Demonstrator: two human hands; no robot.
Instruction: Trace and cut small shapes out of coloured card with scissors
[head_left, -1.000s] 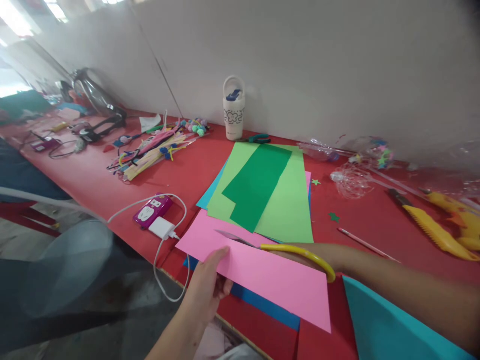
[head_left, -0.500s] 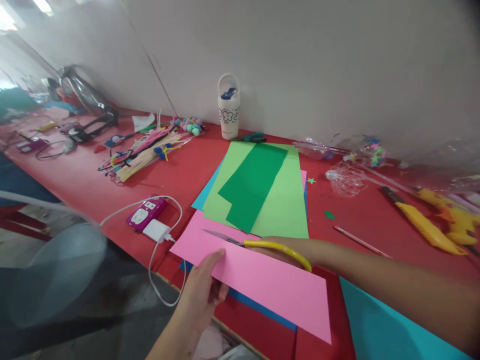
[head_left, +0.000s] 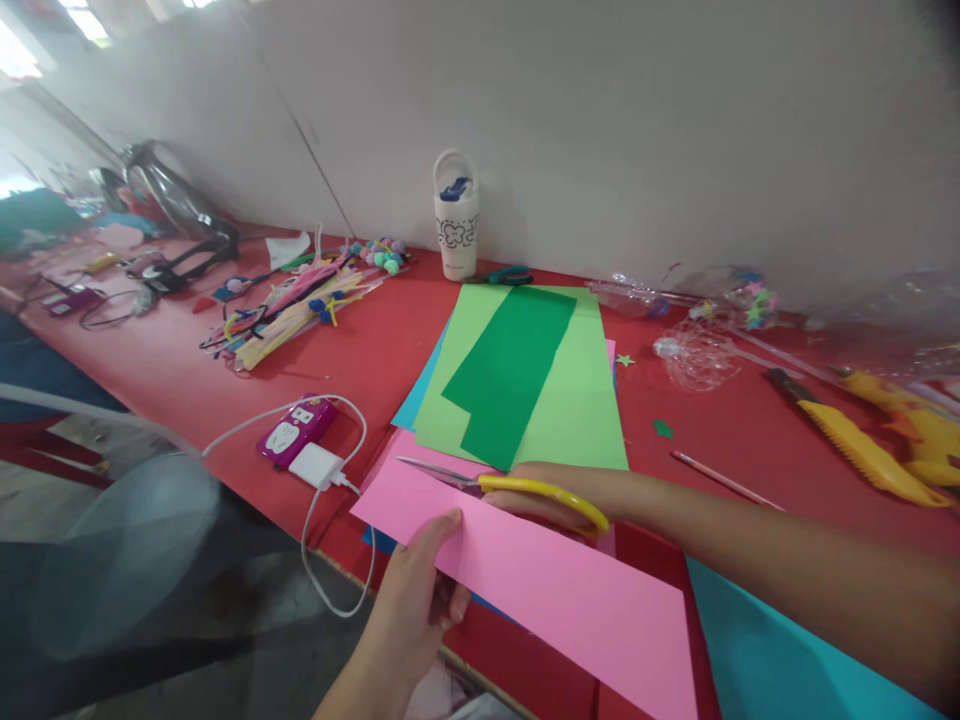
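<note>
My left hand [head_left: 424, 590] pinches the near edge of a pink paper sheet [head_left: 547, 590], thumb on top and fingers underneath. Yellow-handled scissors [head_left: 544, 490] are in my right hand [head_left: 555, 500], which is partly hidden behind the handle and the sheet. Their blades lie along the far edge of the pink paper, pointing left. Beyond my hands, a dark green paper piece [head_left: 514, 370] with a notched corner rests on light green sheets [head_left: 592, 400]. More pink and blue paper shows beneath that stack.
A purple power adapter [head_left: 296, 432] with a white plug and cable sits to the left. Pipe cleaners [head_left: 292, 310] lie farther back, near a white tumbler [head_left: 456, 225] and pliers [head_left: 510, 275]. On the right are a pencil [head_left: 724, 478], a yellow cutter [head_left: 862, 445] and a turquoise sheet [head_left: 780, 640].
The right end of the pink sheet has swung down and right, with my left hand shifting slightly right. The scissors have moved a little left along its far edge.
</note>
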